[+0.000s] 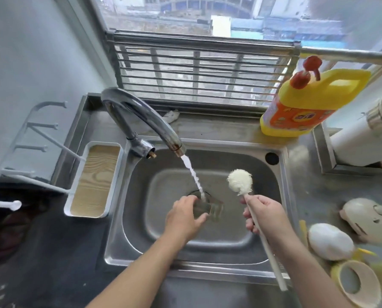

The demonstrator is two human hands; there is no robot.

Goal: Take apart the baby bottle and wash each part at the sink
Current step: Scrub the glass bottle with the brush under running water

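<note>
My left hand (183,215) grips the clear bottle body (211,210) over the steel sink (283,196), held sideways under the running water from the faucet (141,116). My right hand (264,213) holds a long white bottle brush (240,180), its round bristly head raised just right of the stream. On the counter to the right lie other bottle parts: a cream handle piece (370,221), a white dome cap (330,242) and a cream screw ring (355,283).
A yellow detergent jug (305,107) with a red pump stands at the back right. A white tray rack (94,181) sits left of the sink. A white appliance (367,134) stands at far right. A barred window is behind.
</note>
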